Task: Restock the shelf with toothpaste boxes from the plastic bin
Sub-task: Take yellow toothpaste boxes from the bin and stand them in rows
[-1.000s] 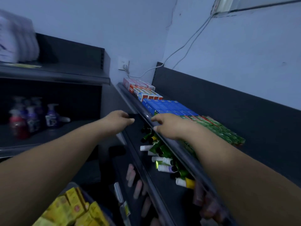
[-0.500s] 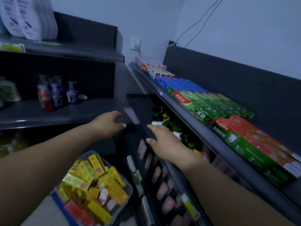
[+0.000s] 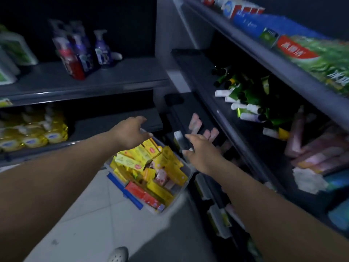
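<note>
**Desk:** Where do the boxes lie?

**Photographer:** Yellow toothpaste boxes (image 3: 136, 159) fill a clear plastic bin with a blue edge (image 3: 176, 195). It sits on the white tiled floor (image 3: 90, 214) at the foot of a dark grey metal shelf (image 3: 283, 69). A red box (image 3: 141, 193) lies among them at the near end.

**Desk:** And the hands?

**Photographer:** The left hand (image 3: 130, 133) hovers over the bin's far corner, fingers loosely bent and slightly apart, holding nothing. The topmost yellow boxes sit just below its palm; I cannot tell if they touch. The right hand (image 3: 202, 151) reaches over the bin's right rim toward the shelf's lower edge, fingers straight and spread, clear of every box.

**Desk:** The shelf itself?

**Photographer:** Green toothpaste boxes (image 3: 321, 53) line its top tier, and white-capped green tubes (image 3: 245, 108) lie on the tier below.
</note>
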`<state>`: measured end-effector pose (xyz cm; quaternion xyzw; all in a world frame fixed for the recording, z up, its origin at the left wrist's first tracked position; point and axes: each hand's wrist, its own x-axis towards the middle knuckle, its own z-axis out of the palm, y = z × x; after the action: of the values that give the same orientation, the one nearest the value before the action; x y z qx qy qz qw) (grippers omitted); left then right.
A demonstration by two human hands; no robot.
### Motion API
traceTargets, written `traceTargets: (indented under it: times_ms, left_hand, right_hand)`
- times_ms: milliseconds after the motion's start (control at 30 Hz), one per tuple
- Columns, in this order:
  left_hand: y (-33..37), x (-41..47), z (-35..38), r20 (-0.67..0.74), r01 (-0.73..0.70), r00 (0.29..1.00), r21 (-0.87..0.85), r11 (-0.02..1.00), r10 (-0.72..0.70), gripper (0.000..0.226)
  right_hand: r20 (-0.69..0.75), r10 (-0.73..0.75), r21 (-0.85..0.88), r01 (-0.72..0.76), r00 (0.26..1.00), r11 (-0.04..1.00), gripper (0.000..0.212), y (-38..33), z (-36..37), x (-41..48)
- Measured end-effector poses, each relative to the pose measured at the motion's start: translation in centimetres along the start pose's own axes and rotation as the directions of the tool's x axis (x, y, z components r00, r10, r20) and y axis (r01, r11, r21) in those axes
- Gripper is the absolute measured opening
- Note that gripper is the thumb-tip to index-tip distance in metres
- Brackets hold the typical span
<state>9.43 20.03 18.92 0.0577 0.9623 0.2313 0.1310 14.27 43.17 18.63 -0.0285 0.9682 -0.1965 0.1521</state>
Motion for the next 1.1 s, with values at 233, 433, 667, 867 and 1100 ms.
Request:
traceTargets:
  times_ms: [233, 433, 667, 867, 1100]
  left_hand:
    - [-7.7, 2.3, 2.3, 0.149, -0.016, 0.989, 0.059, 0.998, 0.007, 0.066]
    - [-12.5, 4.2, 7.4, 0.335, -0.01, 0.942, 0.087, 0.996, -0.019, 0.068]
    - [-15.6, 4.9, 15.3, 0.54, -0.043, 0.84, -0.024, 0.999, 0.049, 0.065]
    - [-17.4, 5.6, 19.3, 0.615, -0.038, 0.788, -0.022, 0.999, 0.044, 0.053]
    - [-17.4, 6.2, 21.4, 0.586, -0.056, 0.81, 0.044, 0.997, 0.02, 0.042]
  right_hand:
    - [0.116, 0.106, 0.058, -0.114, 0.987, 0.992, 0.059, -2.4, 8.4, 3.6]
    - [0.249, 0.222, 0.152, -0.264, 0.943, 0.953, 0.057, -3.7, 16.2, 4.9]
    - [0.266, 0.331, 0.187, -0.385, 0.905, 0.904, 0.055, -2.0, 20.4, 4.9]
    - [0.248, 0.4, 0.217, -0.453, 0.882, 0.865, 0.051, -0.5, 21.7, 4.6]
    - [0.212, 0.406, 0.263, -0.452, 0.889, 0.852, 0.051, 0.2, 21.5, 5.1]
